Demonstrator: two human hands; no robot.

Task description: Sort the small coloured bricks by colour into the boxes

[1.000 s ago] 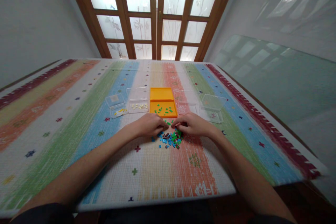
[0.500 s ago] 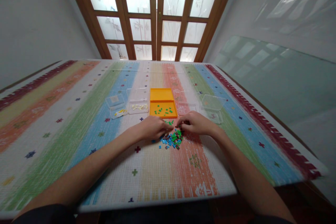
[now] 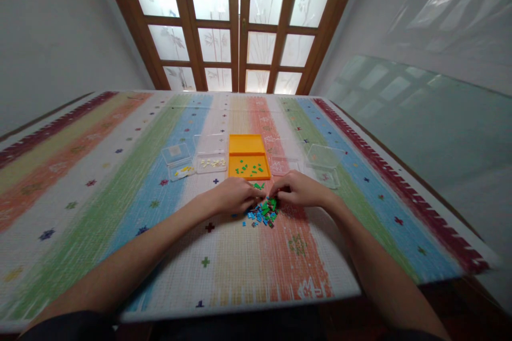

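Note:
A loose pile of small blue, green and dark toy bricks [image 3: 263,213] lies on the striped tablecloth in front of me. My left hand [image 3: 235,195] reaches in from the pile's left, fingers curled together and the index finger pointing over its far edge. Opposite it, my right hand [image 3: 295,189] has its thumb and fingertips drawn together at the pile's upper right. Anything between the fingers of either hand is too small or hidden to make out. A few green pieces [image 3: 258,186] lie just beyond the left fingertips, near the orange box [image 3: 248,176], which holds scattered green pieces.
Open clear boxes flank the orange one: one with yellow pieces [image 3: 171,176], one with cream pieces [image 3: 206,172], and two on the right, a near one [image 3: 285,158] and a farther one [image 3: 338,181]. The tablecloth [image 3: 240,272] covers the table up to wooden glazed doors.
My right fingertips have shifted slightly down toward the pile's top. The left hand has barely moved, and the boxes stay where they were.

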